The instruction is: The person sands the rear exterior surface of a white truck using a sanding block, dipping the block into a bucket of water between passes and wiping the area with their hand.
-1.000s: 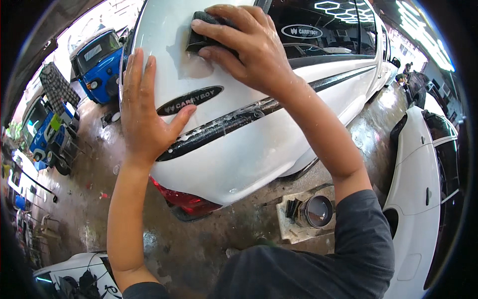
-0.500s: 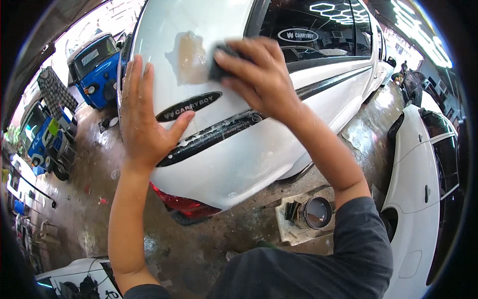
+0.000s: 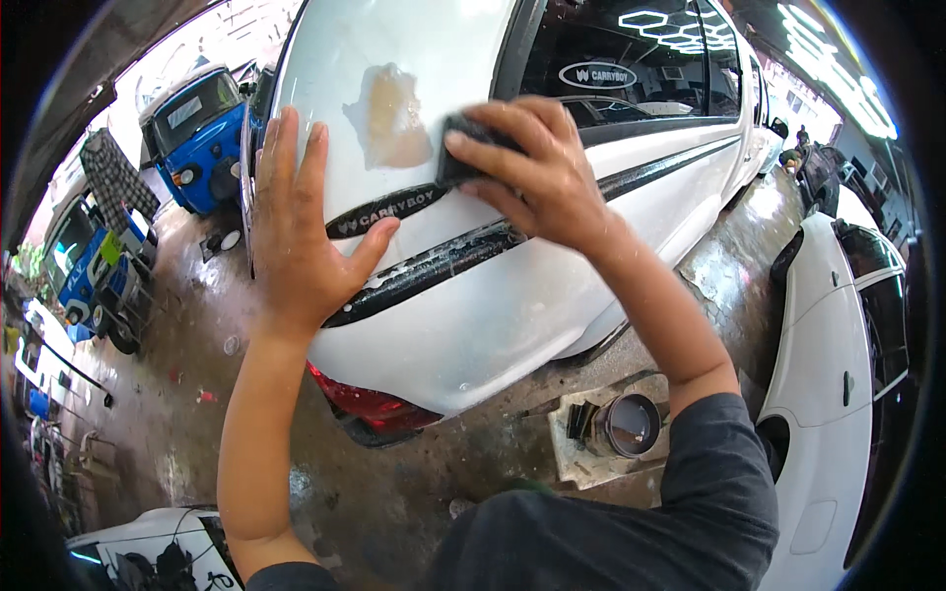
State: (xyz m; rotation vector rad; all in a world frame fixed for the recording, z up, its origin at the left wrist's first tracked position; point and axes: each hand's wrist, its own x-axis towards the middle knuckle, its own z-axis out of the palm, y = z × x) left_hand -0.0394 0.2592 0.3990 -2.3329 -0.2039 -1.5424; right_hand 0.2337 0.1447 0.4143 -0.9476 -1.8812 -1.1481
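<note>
My right hand (image 3: 542, 172) grips a black sanding block (image 3: 463, 153) against the wet white body panel (image 3: 443, 49) of a vehicle. Just left of the block, a tan and grey bare patch (image 3: 394, 118) shows in the paint. My left hand (image 3: 305, 236) lies with fingers spread on the panel near its left edge, holding nothing. Its thumb reaches toward a dark oval badge (image 3: 384, 212). Below the badge runs a black trim strip (image 3: 434, 261), wet with whitish residue. The working face of the block is hidden.
A red tail light (image 3: 370, 399) sits below my left hand. On the floor, a bucket of murky water (image 3: 631, 424) stands on a pale slab (image 3: 576, 463). A white car (image 3: 828, 335) is parked at the right. Blue three-wheelers (image 3: 202, 148) stand at the left.
My right hand and the sanding block have shifted slightly down and right, nearer the badge's right end. My left hand stays spread on the panel; the whole view has shifted a little.
</note>
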